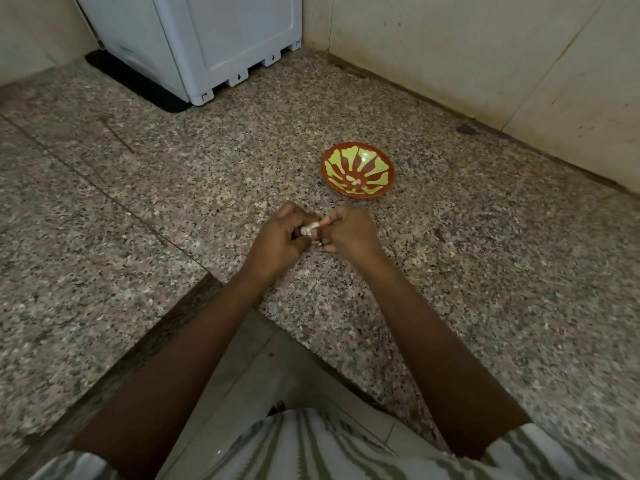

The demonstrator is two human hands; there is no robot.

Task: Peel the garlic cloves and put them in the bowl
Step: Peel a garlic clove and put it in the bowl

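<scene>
A red bowl [357, 173] with a yellow-green petal pattern sits on the speckled granite counter [485, 271], beyond my hands. A few pale peeled garlic cloves [354, 182] lie in its middle. Both my hands meet just in front of the bowl. My left hand [277, 242] grips a small whitish garlic clove [309, 229] with curled fingers. My right hand [349, 232] pinches the clove's papery skin at its right end. Most of the clove is hidden by my fingers.
A white plastic appliance [214, 46] stands on a black mat [138, 83] at the back left corner. Beige tiled walls [485, 57] close off the back and right. The counter's front edge [194, 306] runs diagonally under my forearms, with floor tiles below.
</scene>
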